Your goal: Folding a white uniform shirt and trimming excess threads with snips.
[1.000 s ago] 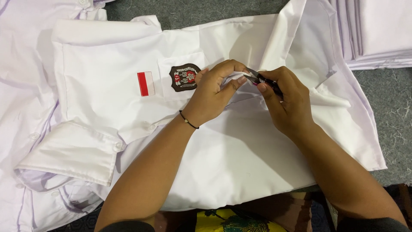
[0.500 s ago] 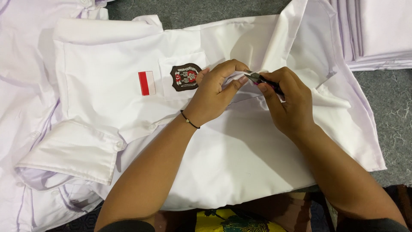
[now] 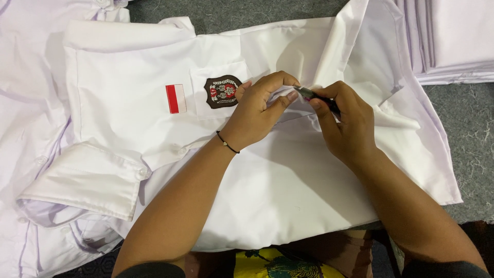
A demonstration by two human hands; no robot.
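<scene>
White shirt (image 3: 288, 180) lies spread flat on the grey carpeted floor (image 3: 463, 128), collar end toward the left, its front panel across the person's lap; more white garments lie to the left of the shirt (image 3: 25, 103), and a stack of folded white cloth (image 3: 453, 36) sits beyond its upper right corner; on the shirt's chest pocket sits a dark embroidered badge (image 3: 223, 91), with a small red-and-white patch (image 3: 176, 98) just left of it; the left hand (image 3: 257, 110), a thin black band at its wrist, is closed on a pinched-up fold of fabric just right of the badge; the right hand (image 3: 342, 121) grips a small dark tool (image 3: 316, 96), its tip touching that same fold; what kind of tool it is cannot be told. By my judgement the work is a fine trimming or picking at the pocket edge; the next move calls for the fold held taut and the tip kept on the thread, not the cloth.
</scene>
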